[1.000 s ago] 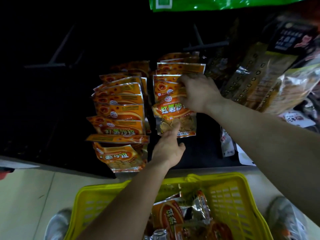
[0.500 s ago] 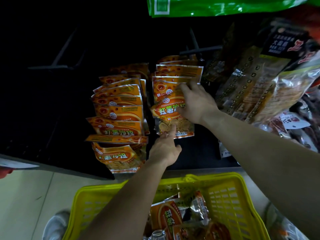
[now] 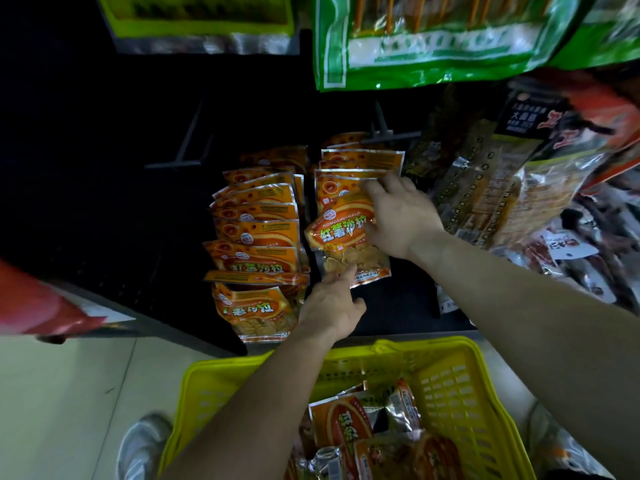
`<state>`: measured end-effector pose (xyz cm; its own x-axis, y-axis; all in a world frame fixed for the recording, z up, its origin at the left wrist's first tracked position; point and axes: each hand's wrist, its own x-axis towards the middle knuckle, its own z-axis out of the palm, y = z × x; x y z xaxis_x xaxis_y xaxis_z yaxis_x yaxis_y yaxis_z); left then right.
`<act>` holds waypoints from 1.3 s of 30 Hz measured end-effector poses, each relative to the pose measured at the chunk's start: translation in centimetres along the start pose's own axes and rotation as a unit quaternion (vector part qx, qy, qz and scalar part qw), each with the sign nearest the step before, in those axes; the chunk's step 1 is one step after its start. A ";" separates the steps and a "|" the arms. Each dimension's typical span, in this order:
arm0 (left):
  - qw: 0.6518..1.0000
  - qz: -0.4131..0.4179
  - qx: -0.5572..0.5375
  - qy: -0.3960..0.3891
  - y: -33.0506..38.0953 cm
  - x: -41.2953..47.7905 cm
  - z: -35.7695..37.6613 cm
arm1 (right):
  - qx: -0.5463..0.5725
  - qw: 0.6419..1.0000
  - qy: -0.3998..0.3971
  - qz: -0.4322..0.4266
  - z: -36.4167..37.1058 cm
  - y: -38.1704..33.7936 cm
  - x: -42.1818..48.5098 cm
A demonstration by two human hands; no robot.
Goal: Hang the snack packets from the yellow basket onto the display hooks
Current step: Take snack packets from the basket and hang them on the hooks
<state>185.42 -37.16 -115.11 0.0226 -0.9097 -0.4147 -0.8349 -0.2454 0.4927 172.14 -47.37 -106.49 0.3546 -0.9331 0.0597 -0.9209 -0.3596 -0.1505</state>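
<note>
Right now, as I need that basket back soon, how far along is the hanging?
Done: two rows of orange packets already hang. In hand: the right hand grips the front packet of the right row, and the left hand touches its bottom edge. Left: several loose packets in the yellow basket.

Front snack packet (image 3: 341,233): orange, silver-edged, green characters on a red band, clear window showing pale yellow pieces. Yellow basket (image 3: 485,393): bright yellow, gridded slot pattern. Overhead bag (image 3: 433,43): green with white panel. Display panel (image 3: 104,150): black. Floor (image 3: 69,393): pale cream.
</note>
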 end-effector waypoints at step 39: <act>0.982 -0.080 0.105 -0.135 -13.2 -19.1 5.9 | 0.024 0.926 -0.356 0.120 11.4 -2.8 -28.5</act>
<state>192.79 -14.61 -118.19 0.0406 -0.7362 -0.6756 -0.9284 -0.2778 0.2469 166.42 -19.80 -119.06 0.1735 -0.7444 -0.6448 -0.9848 -0.1255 -0.1201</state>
